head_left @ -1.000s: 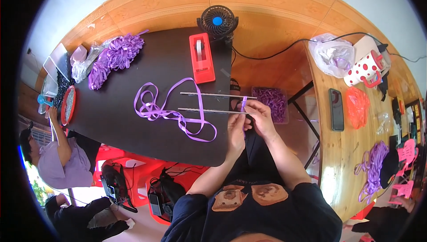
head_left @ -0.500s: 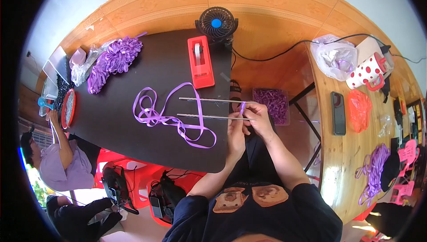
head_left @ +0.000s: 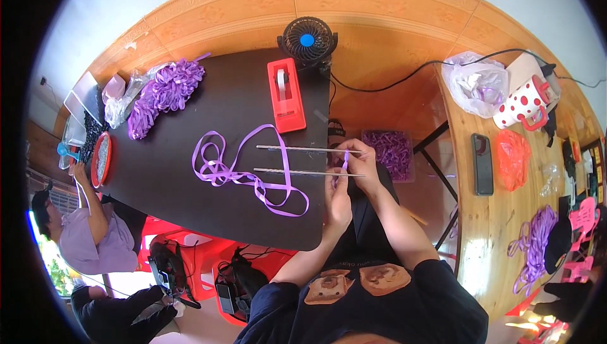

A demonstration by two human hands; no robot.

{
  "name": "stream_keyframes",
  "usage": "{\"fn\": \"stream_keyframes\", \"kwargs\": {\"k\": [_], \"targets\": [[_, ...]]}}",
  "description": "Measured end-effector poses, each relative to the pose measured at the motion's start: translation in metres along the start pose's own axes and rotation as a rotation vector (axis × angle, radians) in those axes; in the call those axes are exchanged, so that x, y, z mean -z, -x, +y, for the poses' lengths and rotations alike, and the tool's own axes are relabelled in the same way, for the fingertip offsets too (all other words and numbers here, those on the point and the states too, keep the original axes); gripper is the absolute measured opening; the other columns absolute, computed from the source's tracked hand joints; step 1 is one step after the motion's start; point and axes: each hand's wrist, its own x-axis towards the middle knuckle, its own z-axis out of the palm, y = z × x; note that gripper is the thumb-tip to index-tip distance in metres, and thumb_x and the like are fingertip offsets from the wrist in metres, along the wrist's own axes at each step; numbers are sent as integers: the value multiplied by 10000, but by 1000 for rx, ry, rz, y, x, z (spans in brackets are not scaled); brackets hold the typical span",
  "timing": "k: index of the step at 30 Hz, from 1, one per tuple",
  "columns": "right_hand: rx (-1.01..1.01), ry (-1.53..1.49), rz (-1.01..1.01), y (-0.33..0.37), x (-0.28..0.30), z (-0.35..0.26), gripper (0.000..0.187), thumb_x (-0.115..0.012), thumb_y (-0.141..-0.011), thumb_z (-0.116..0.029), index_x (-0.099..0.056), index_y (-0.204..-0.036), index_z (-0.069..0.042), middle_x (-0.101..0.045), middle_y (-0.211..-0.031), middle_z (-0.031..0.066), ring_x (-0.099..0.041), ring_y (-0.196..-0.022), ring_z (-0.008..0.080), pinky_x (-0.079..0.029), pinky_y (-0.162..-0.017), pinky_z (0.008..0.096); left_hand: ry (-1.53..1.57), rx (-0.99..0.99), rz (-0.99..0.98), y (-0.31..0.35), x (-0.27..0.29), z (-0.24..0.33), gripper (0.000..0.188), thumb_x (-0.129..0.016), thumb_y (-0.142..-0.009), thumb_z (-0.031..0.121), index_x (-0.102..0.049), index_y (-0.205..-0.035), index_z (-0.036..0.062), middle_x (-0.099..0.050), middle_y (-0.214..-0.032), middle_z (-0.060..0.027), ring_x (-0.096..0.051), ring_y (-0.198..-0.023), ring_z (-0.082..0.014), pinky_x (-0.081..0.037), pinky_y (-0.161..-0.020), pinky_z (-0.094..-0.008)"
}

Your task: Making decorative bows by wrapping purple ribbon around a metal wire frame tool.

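Two thin metal rods, the far one (head_left: 303, 149) and the near one (head_left: 297, 172), lie side by side and reach past the table's right edge. Their left ends look twisted like drill bits. Purple ribbon (head_left: 346, 161) runs between them at my hands. My left hand (head_left: 338, 205) pinches the ribbon just below the near rod. Around the rods' right ends, my right hand (head_left: 367, 164) is closed, its fingers by the ribbon; its exact grip is partly hidden. A loose tangle of purple ribbon (head_left: 218, 173) lies on the dark table (head_left: 183, 211), one strand crossing the rods.
A red tape dispenser (head_left: 286, 101) and a small black fan (head_left: 308, 39) stand at the far edge. Purple ribbon is heaped (head_left: 167, 91) at far left, near a red bowl (head_left: 101, 161). A box of purple pieces (head_left: 389, 154) sits below. Right, a wooden table (head_left: 471, 236) holds a phone (head_left: 482, 164).
My left hand has shifted up slightly to the ribbon at the near rod, its fingers more upright. My right hand stays at the rods' ends. The whole view has shifted a little.
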Motion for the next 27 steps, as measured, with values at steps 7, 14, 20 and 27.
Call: {"fn": "stream_keyframes", "kwargs": {"k": [7, 14, 20, 27], "targets": [[-35, 62, 25, 31, -3, 22, 35, -604, -864, -15, -632, -874, 3, -669, -821, 35, -592, -731, 81, -482, -672, 223, 73, -116, 13, -1, -2, -3, 78, -525, -940, 79, -546, -1009, 48, -522, -1147, -49, -507, -987, -98, -389, -883, -248], [-75, 73, 57, 70, 3, 35, 96, -573, -867, 21, -654, -918, 16, -658, -826, 33, -602, -763, 93, -481, -692, 225, -97, -49, -82, 0, 12, -5, 69, -558, -920, 78, -570, -973, 37, -602, -882, -30, -552, -829, -90, -430, -776, -232], [-103, -43, 92, 93, 0, 44, 95, -562, -865, 48, -640, -910, 17, -656, -845, 36, -602, -777, 93, -475, -710, 224, -128, -5, -81, 2, 11, 0, 87, -588, -896, 67, -581, -980, 46, -588, -872, -7, -527, -784, -68, -412, -719, -208], [-242, -74, 10, 126, 4, 25, 106, -575, -789, 82, -637, -805, -2, -631, -726, 10, -559, -626, 68, -428, -565, 205, -280, 38, -76, 1, 14, 3, 196, -605, -896, 112, -533, -1066, 48, -534, -827, 1, -479, -739, -66, -383, -660, -221]]}}
